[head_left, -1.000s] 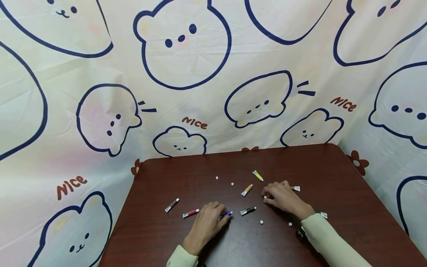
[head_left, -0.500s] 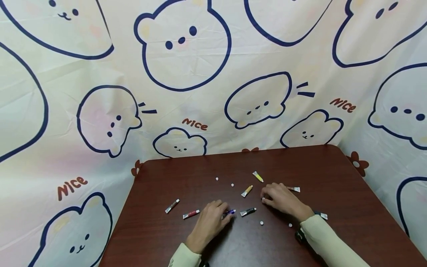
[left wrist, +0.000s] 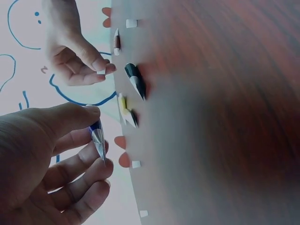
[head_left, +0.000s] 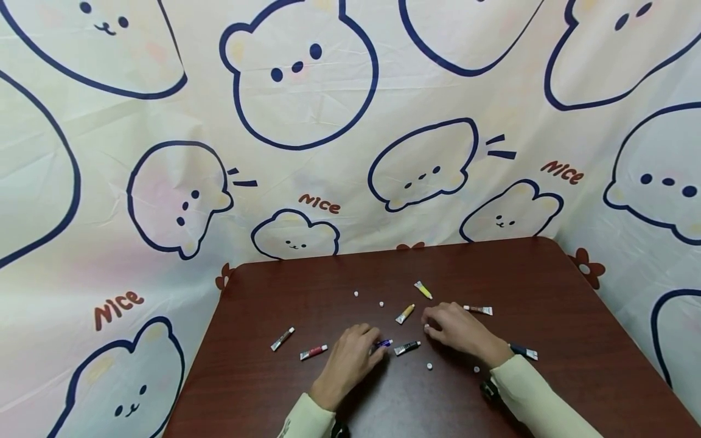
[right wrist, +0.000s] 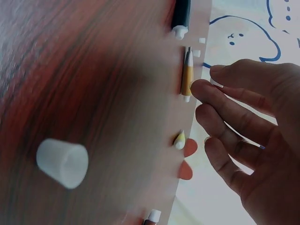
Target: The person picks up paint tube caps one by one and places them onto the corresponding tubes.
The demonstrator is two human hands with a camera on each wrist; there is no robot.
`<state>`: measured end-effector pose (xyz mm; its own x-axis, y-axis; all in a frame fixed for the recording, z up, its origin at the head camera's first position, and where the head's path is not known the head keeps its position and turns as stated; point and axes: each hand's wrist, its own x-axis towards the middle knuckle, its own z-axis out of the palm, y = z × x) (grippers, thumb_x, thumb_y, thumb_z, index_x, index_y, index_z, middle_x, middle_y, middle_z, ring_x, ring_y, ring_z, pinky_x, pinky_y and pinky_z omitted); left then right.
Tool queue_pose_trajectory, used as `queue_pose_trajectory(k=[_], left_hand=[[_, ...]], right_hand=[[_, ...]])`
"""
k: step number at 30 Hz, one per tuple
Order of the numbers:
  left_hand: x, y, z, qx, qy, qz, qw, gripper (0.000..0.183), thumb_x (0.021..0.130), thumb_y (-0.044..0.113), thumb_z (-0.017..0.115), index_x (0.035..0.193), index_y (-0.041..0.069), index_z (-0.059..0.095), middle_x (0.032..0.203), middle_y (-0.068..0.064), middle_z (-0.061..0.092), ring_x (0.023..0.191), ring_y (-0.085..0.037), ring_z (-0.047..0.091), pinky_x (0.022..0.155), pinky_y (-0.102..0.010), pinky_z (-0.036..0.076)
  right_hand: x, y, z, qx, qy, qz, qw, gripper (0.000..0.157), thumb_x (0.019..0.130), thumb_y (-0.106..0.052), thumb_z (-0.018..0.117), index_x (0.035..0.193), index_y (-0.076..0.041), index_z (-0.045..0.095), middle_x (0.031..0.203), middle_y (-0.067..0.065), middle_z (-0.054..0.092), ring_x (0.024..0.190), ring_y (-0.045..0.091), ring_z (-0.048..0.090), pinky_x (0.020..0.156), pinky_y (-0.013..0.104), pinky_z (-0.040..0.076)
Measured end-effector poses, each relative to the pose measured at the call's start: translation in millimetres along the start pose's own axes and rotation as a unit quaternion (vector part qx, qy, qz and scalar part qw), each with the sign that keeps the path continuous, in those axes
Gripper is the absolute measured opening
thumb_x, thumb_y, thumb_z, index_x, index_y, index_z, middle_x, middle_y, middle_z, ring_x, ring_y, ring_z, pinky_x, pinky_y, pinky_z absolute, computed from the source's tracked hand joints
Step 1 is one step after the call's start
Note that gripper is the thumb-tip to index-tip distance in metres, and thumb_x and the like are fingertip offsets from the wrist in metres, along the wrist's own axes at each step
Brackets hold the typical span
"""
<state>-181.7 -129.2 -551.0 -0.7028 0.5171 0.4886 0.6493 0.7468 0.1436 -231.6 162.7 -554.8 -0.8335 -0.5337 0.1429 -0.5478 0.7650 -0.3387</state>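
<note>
My left hand [head_left: 350, 359] holds a small purple-blue paint tube [left wrist: 97, 136] between thumb and fingers, its flat silver end pointing down in the left wrist view. A little to the right, my right hand [head_left: 462, 330] pinches a small white cap [left wrist: 101, 72] between thumb and forefinger; little of this cap shows in the right wrist view. Between the two hands lies a black paint tube [head_left: 407, 348] on the table. Just beyond it are a gold tube [head_left: 405, 314] and a yellow tube [head_left: 423, 289].
Red [head_left: 313, 352] and grey-brown [head_left: 282, 339] tubes lie left on the brown table [head_left: 263, 395]. A brown tube [head_left: 479, 310] and a dark blue tube [head_left: 524, 351] lie right. Loose white caps [head_left: 429, 366] are scattered about. A printed cloth [head_left: 350, 170] hangs behind.
My left hand has shifted slightly right and away from me with the purple-blue tube. My right hand has moved a little left with the cap, uncovering more of the brown and dark blue tubes.
</note>
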Motion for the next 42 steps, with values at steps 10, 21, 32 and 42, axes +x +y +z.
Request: queue_pose_trajectory(k=[10,21,32,42], left_hand=[[10.0,5.4,-0.3,0.015,-0.005,0.001,0.9999,0.023,0.09,0.026,0.09,0.095,0.014,0.071,0.09,0.002,0.073,0.083,-0.018,0.067,0.077,-0.036,0.057],[16.6,6.3,0.2,0.025,0.012,0.022,0.9994,0.026,0.086,0.026,0.093,0.092,0.014,0.07,0.086,0.003,0.071,0.079,-0.017,0.064,0.074,-0.033,0.054],[20.1,8.4,-0.8,0.031,0.009,0.029,0.9991,0.024,0.087,0.025,0.092,0.093,0.014,0.071,0.087,0.004,0.071,0.079,-0.015,0.062,0.073,-0.031,0.054],[23.4,11.1,-0.8,0.027,-0.008,0.02,0.9994,0.022,0.091,0.025,0.089,0.092,0.015,0.069,0.086,0.005,0.068,0.079,-0.014,0.061,0.074,-0.032,0.053]], right_hand=[[0.1,-7.4,-0.6,-0.035,0.032,-0.03,0.998,0.011,0.095,-0.02,0.084,0.097,-0.023,0.073,0.092,-0.012,0.072,0.088,0.01,0.063,0.08,0.036,0.048],[1.7,-14.8,-2.9,-0.039,0.06,-0.045,0.996,0.018,0.094,-0.023,0.086,0.097,-0.026,0.069,0.088,-0.018,0.067,0.08,0.004,0.055,0.077,0.032,0.04],[-0.2,-16.7,-1.4,-0.033,0.069,-0.054,0.996,0.011,0.098,-0.024,0.083,0.101,-0.026,0.073,0.095,-0.015,0.072,0.087,0.007,0.061,0.083,0.037,0.045],[-1.9,-18.0,-1.1,-0.012,0.064,-0.058,0.996,0.012,0.097,-0.02,0.084,0.107,-0.019,0.077,0.098,-0.011,0.077,0.088,0.008,0.066,0.087,0.042,0.05]])
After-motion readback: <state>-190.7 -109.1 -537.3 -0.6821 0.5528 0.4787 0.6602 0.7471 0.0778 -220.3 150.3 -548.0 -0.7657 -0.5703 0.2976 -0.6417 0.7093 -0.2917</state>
